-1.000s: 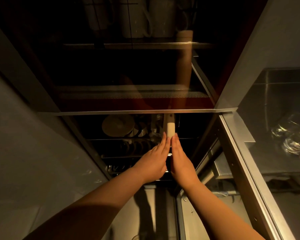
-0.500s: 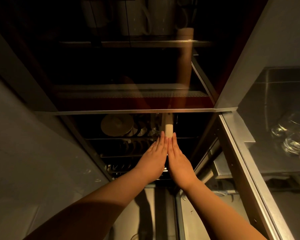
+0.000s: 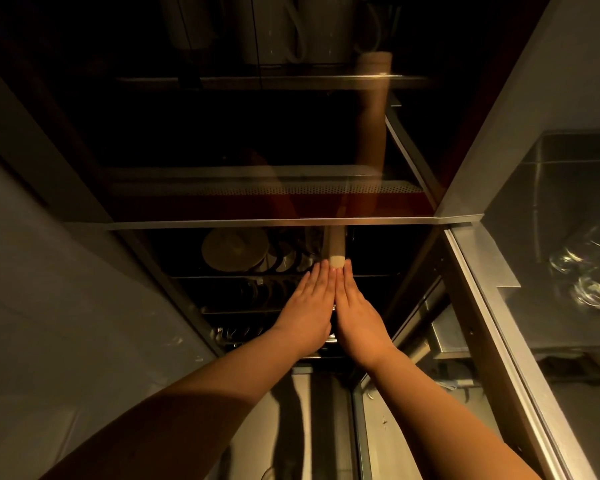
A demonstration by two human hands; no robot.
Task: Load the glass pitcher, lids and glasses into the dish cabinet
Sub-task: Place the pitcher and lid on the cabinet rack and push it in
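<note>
Over at the far right, on the steel counter beside the cabinet, the clear glasses are lying in a loose cluster, well apart from both hands and not yet loaded; how many there are cannot be told through the glare. Nothing among them is showing itself as the glass pitcher (it may be one of those clear shapes, or out of view altogether).

Inside the dish cabinet, round lids or plates are standing on edge in the upper wire rack, with more dark discs in the rack below, so part of the loading appears to be done already. Whether these are the task's own lids is not clear in this dim light.

At the front of that rack, a pale upright cylinder is rising just beyond the fingertips. The left hand and the right hand are stretching forward side by side, flat and touching along their inner edges, fingers straight and together. Both are holding nothing; the fingertips are sitting at the cylinder's base, though actual contact cannot be confirmed.

My reading is that the task is standing somewhere in its middle: some ware is racked, while the glasses on the counter are waiting their turn.
</note>
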